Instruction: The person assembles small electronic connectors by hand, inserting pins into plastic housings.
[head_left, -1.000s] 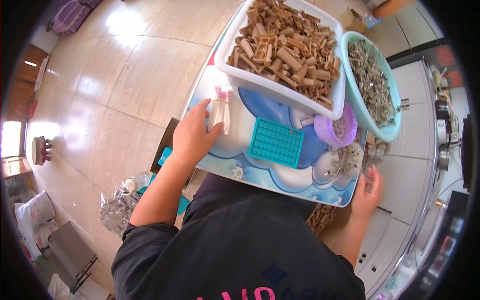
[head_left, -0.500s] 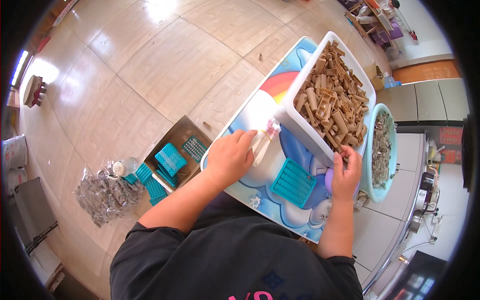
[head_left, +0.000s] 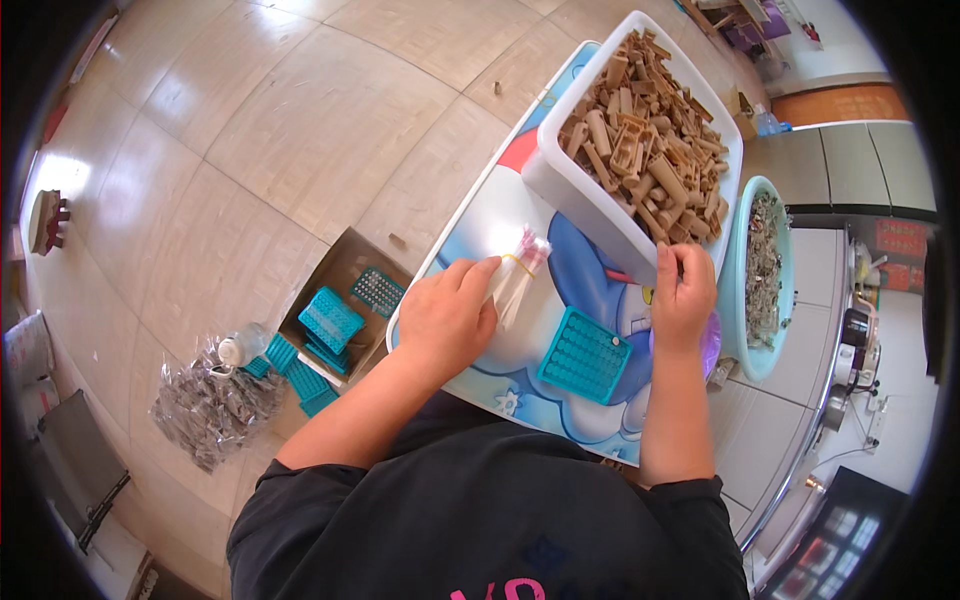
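Thin, banded clear plastic bags (head_left: 521,272) lie on the glossy desk (head_left: 482,385) — the left hand (head_left: 445,315) rests palm-down against them, thumb and forefinger parted. The right hand (head_left: 684,300) bends its fingers at a smooth white bin (head_left: 592,215) of chunky brown pieces (head_left: 650,150) — whether they grip anything is hidden.

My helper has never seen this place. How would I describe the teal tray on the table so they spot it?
Find the blue patterned table bearing a big white bin of brown pieces. Below the bin in the picture, between the left hand and right hand, lies the teal tray. Unlike the teal pieces in and beside the cardboard box, it's on the table.
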